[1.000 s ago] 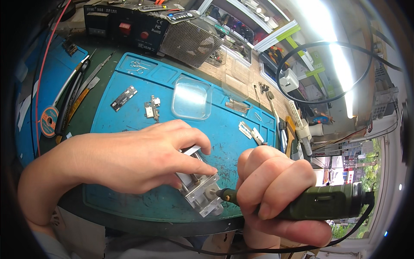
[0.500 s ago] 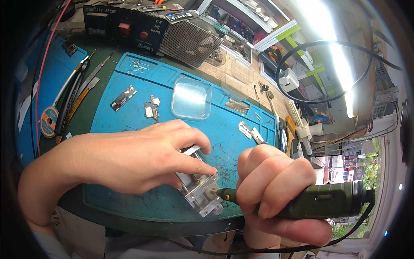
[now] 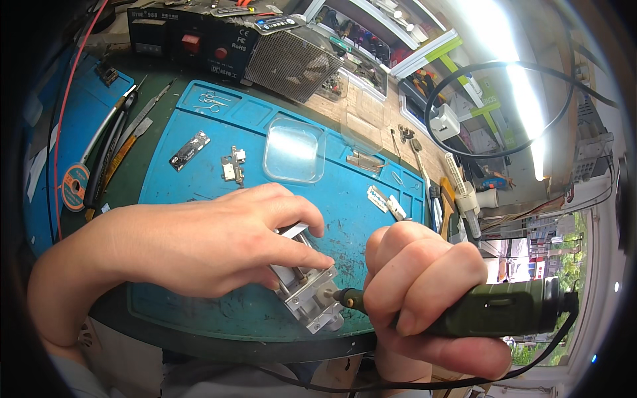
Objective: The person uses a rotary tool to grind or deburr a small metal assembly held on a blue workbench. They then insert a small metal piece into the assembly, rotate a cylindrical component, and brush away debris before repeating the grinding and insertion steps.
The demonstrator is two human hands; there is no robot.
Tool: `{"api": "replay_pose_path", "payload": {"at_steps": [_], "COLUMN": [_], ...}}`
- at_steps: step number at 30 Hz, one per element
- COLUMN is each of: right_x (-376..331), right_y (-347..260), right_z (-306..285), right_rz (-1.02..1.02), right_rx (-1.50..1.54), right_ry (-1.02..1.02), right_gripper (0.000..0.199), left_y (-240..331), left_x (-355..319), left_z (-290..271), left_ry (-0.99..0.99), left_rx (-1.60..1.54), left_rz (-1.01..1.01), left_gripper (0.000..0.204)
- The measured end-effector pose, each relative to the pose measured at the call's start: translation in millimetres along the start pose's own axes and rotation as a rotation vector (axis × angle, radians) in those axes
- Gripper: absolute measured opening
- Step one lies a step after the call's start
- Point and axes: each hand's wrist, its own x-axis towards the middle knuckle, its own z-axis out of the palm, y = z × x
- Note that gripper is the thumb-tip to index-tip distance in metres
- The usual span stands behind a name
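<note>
My left hand reaches across the mat from the left, its fingers closed round a small silver metal vise. The fingers cover the middle of the vise and whatever sits in its jaws. In my closed right hand is a dark green corded rotary tool, held level with its body to the right. Its narrow nose points left, and the tip meets or almost meets the near end of the vise; I cannot tell if they touch.
Beneath lies a blue work mat with a clear plastic dish, small circuit boards and a razor blade. Tweezers and a solder spool lie left. A black machine stands behind. The tool's cable loops below.
</note>
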Motion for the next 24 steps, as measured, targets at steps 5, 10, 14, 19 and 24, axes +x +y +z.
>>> {"api": "replay_pose_path", "payload": {"at_steps": [5, 10, 14, 19, 24], "right_x": [1.1, 5.3, 2.4, 3.3, 3.5], "right_y": [-1.3, -6.1, -3.2, -3.2, -4.9], "right_z": [0.4, -1.3, -1.9, -2.5, -1.1], "right_rz": [0.012, 0.039, 0.025, 0.024, 0.036], "right_rx": [-0.004, -0.016, -0.009, -0.003, -0.014], "right_ry": [-0.010, -0.039, -0.028, -0.043, -0.029], "right_gripper": [0.066, 0.066, 0.066, 0.066, 0.065], "left_y": [-0.2, -0.1, -0.4, 0.2, -1.7], "left_x": [0.1, -0.4, 0.4, -1.1, 1.2], "left_z": [0.1, 0.1, 0.5, 0.7, 0.7], "left_ry": [0.001, 0.004, 0.005, 0.008, 0.005], "left_rx": [-0.003, 0.003, 0.001, 0.000, -0.002], "left_rz": [0.000, -0.002, 0.003, -0.002, 0.005], "left_gripper": [0.060, 0.059, 0.059, 0.059, 0.058]}}
